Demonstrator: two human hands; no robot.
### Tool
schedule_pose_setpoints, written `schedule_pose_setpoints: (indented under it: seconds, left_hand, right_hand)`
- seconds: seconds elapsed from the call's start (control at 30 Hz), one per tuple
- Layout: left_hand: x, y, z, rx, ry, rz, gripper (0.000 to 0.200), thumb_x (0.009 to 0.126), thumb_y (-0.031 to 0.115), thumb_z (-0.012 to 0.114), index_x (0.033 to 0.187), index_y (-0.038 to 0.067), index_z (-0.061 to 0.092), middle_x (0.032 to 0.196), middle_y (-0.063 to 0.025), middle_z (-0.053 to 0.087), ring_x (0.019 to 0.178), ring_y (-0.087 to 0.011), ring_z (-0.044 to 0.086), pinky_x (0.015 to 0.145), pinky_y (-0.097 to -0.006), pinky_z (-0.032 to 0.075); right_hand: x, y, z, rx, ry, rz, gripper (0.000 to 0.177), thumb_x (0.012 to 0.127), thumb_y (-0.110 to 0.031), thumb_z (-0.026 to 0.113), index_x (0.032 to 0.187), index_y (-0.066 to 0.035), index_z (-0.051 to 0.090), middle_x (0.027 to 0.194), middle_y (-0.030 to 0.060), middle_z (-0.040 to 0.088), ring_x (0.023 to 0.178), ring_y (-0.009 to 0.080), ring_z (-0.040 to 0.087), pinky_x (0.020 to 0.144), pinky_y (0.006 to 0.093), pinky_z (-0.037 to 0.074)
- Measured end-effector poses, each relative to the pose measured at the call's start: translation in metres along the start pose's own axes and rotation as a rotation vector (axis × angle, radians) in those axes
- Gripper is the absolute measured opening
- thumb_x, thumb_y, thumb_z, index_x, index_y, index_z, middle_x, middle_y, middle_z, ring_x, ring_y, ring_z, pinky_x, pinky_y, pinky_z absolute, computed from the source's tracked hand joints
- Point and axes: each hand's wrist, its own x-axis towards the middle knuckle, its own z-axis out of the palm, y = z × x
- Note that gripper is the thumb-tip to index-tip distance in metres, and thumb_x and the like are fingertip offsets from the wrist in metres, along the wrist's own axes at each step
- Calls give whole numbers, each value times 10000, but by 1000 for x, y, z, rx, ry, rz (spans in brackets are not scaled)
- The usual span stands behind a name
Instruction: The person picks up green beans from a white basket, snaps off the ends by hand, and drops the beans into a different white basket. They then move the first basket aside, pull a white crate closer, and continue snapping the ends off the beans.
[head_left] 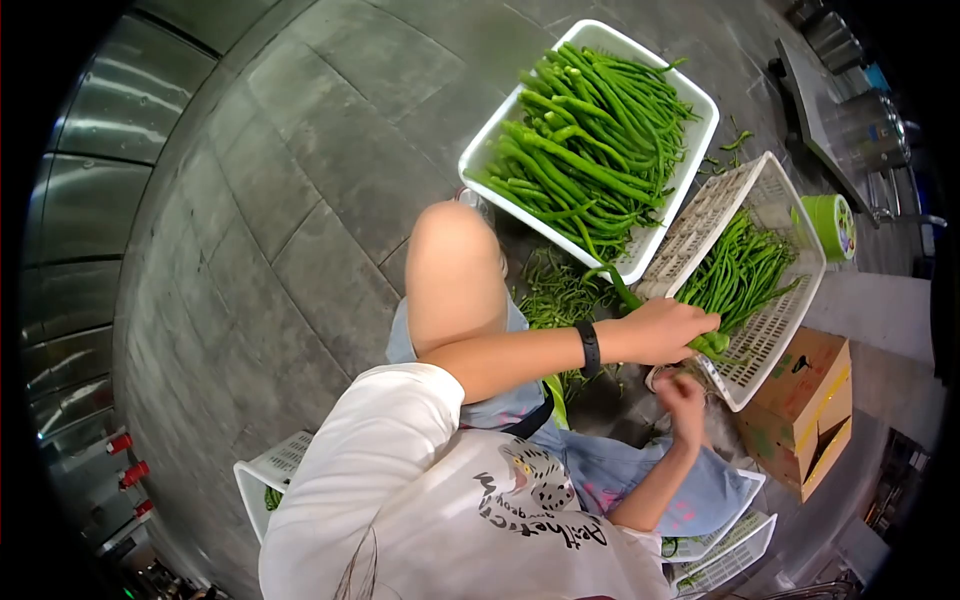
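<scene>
My left hand point(665, 330), with a black band at its wrist, is closed around long green peppers point(622, 288). One end juts out toward the large basin, and stem ends show beyond the fingers. This hand is over the near edge of a white slotted basket point(745, 375), which holds thin green peppers point(738, 265). Just below, my right hand point(684, 402) has its fingers curled together; whether anything is in them is hidden. Beyond the basket, a white basin point(487, 150) is heaped with long green peppers point(600, 130).
Pepper scraps point(560, 290) litter the grey tiled floor point(290, 190) between my legs. A cardboard box point(800, 400) and a green round tub point(830, 228) stand on the right. More white baskets point(735, 555) are beside me. Metal cabinets point(110, 130) line the left.
</scene>
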Motion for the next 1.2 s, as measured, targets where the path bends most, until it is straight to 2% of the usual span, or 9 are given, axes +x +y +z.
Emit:
schedule_pose_setpoints:
  seconds: [0.1, 0.37, 0.53, 0.67, 0.8, 0.9, 1.0, 1.03, 1.2]
  left_hand:
    - [12, 7, 4, 77, 61, -49, 412, 735, 192, 697, 1068, 37, 508, 867, -146, 618, 777, -365, 618, 645, -445, 487]
    - [25, 7, 44, -236, 52, -133, 372, 789, 185, 664, 1073, 17, 492, 909, -172, 619, 795, -386, 611, 663, -444, 485]
    - [23, 2, 51, -632, 146, -503, 645, 938, 466, 470, 1296, -67, 416, 1207, -229, 563, 1119, -275, 547, 928, -355, 423]
    - [25, -10, 41, -1059, 125, -569, 407, 976, 437, 408, 959, 51, 537, 817, 0, 513, 782, -83, 457, 737, -263, 422]
    - [28, -18, 32, -436, 514, -330, 379, 966, 373, 455, 1019, 15, 565, 863, -87, 605, 814, -165, 557, 754, -295, 444]
    - [30, -20, -13, -817, 287, -680, 319, 954, 363, 497, 915, 49, 535, 734, -16, 563, 648, -105, 518, 599, -246, 425]
    - [31, -37, -2, -706, 641, -584, 305, 941, 376, 526, 838, 95, 466, 620, 45, 426, 501, -63, 363, 449, -225, 303]
    - [28, -25, -15, -1023, 637, -646, 325, 919, 404, 553, 846, 109, 438, 611, 56, 399, 506, -46, 347, 448, -206, 286]
    - [9, -31, -77, -1368, 769, -646, 434, 901, 503, 524, 948, 83, 427, 567, 77, 297, 443, -36, 255, 428, -196, 224]
  right_hand:
    - [-3, 0, 19, -682, -253, 161, 455, 722, -198, 769, 1072, 35, 596, 849, 60, 646, 654, 89, 562, 592, 241, 456]
    - [-3, -12, 28, 119, 245, -341, 705, 784, -25, 679, 1384, -5, 309, 1163, 77, 518, 1013, 119, 514, 845, 256, 428]
    - [16, -15, 39, -49, 450, -319, 546, 939, -137, 534, 1398, 19, 284, 1325, 113, 424, 1132, 170, 457, 954, 272, 371]
    - [28, -32, 49, 278, 440, -240, 187, 975, -241, 483, 1017, -62, 515, 705, -29, 510, 576, 57, 456, 516, 210, 362]
    - [41, -43, 27, 114, 588, -429, 212, 985, -229, 457, 1030, -29, 511, 678, -22, 459, 571, 52, 408, 514, 199, 332]
    - [43, -122, 13, -29, 802, -616, 220, 985, -232, 450, 1029, -23, 503, 673, -27, 433, 574, 34, 384, 509, 173, 299]
    - [74, -194, 17, -304, 775, -779, 279, 972, -253, 469, 1091, -3, 506, 763, 41, 542, 662, 123, 505, 598, 258, 414]
    - [91, -218, 26, -471, 773, -835, 310, 967, -264, 475, 1118, 5, 505, 810, 75, 584, 714, 167, 556, 644, 308, 453]
    - [205, -291, 105, -781, 372, -862, 463, 923, -332, 519, 1244, -1, 466, 1053, 215, 604, 933, 330, 599, 817, 407, 463]
